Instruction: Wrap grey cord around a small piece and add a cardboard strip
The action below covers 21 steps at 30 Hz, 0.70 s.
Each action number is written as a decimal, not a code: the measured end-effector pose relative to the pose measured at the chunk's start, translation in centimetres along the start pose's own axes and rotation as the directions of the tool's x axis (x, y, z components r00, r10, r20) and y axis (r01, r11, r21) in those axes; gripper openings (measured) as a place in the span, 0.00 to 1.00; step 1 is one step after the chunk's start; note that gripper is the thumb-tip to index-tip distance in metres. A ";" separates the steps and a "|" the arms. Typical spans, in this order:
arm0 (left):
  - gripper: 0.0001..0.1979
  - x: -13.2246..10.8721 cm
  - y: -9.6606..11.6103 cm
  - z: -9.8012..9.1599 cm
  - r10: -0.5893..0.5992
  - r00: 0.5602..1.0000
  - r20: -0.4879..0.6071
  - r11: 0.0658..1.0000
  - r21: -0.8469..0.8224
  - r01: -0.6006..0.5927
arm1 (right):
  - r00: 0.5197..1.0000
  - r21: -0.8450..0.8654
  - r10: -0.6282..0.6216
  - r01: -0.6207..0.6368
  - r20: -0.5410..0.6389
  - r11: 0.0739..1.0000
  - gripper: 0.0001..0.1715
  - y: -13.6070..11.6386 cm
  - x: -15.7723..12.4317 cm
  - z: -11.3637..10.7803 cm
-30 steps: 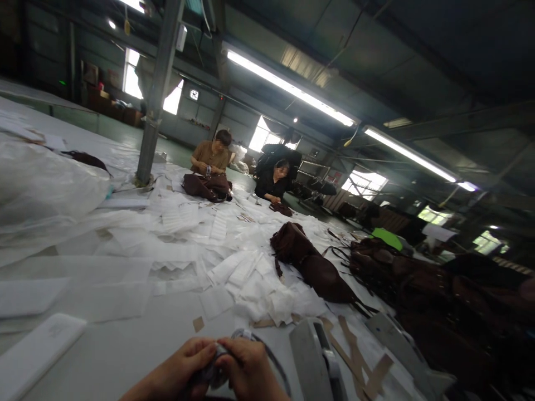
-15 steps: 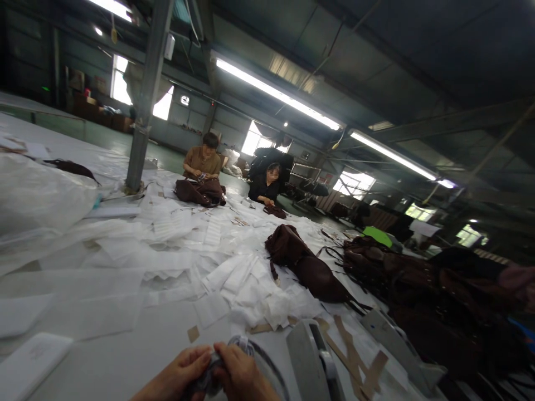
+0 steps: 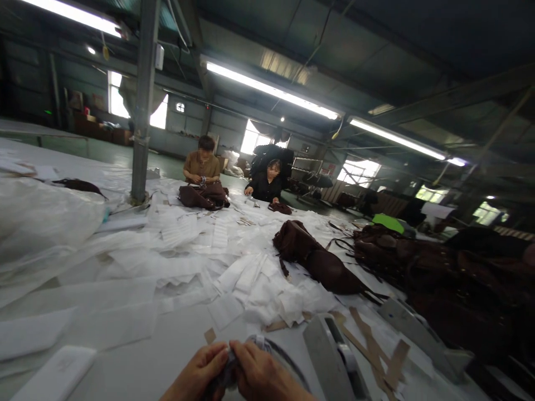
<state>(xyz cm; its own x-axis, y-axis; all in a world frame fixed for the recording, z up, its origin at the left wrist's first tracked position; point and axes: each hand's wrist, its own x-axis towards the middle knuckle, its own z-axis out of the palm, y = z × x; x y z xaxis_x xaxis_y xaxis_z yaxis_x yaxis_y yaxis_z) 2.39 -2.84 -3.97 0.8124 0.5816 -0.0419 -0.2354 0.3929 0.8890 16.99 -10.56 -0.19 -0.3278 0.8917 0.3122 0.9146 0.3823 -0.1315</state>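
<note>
Left hand (image 3: 203, 367) and right hand (image 3: 263, 370) meet, both gripping a small grey bundle (image 3: 231, 365), low over the white table (image 3: 136, 367). Close on my right stands a grey device (image 3: 318, 353), with brown strips (image 3: 397, 365) past it; loose white sheets (image 3: 225, 309) and a brown bag (image 3: 320, 264) crowd the space ahead. My forearms slant inward, fingers curled. Bare tabletop lies leftward, up to a white block (image 3: 58, 373).

Greyish bundle (image 3: 230, 372) (bag (image 3: 330, 270) dark brown)
</note>
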 end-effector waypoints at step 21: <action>0.32 1.8 0.3 -2.5 -0.002 0.999 -0.041 0.998 0.058 0.005 | 0.924 0.187 0.097 -0.176 0.369 0.967 0.25 2.4 3.6 -1.0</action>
<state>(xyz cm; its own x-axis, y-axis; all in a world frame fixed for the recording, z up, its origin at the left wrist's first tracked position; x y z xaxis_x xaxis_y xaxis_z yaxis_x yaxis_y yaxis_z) 2.51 0.09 -4.95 0.7904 0.6094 -0.0627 -0.2003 0.3538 0.9136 18.27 -6.64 1.57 -0.3021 0.9506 -0.0715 0.8975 0.2583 -0.3575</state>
